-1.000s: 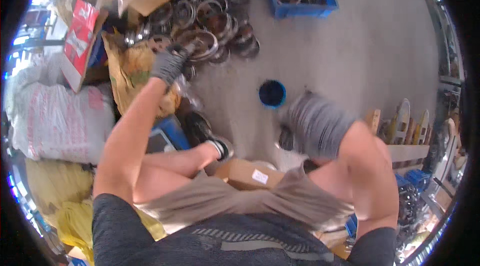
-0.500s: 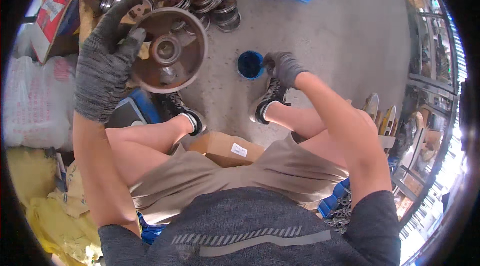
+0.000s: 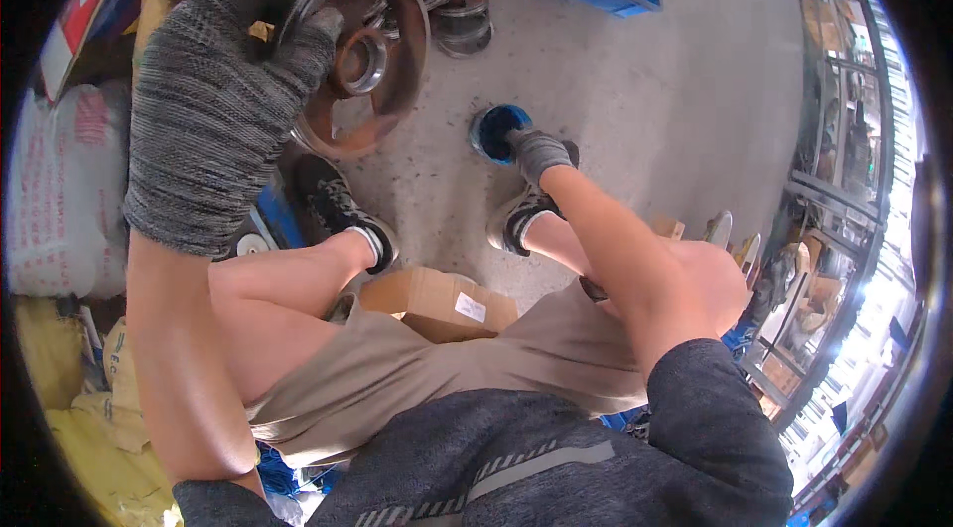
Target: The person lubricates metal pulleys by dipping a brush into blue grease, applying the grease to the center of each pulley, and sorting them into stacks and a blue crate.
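Gripping a rusty grooved pulley wheel (image 3: pixel 362 61) by its rim, the gloved left hand (image 3: pixel 213 100) is holding it up near the face, fingers curled tight over the edge. The right hand (image 3: pixel 536 152) is reaching down to a small blue tub (image 3: pixel 493 128) on the floor, fingers bunched at its rim. Risk: the heavy wheel is hanging over the left shoe (image 3: pixel 338 209), and a one-handed hold through a knit glove may be slipping.

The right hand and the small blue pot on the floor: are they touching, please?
Touching. The head view shows the gloved right hand with its fingertips laid over the rim of the blue pot, with no floor visible between them.
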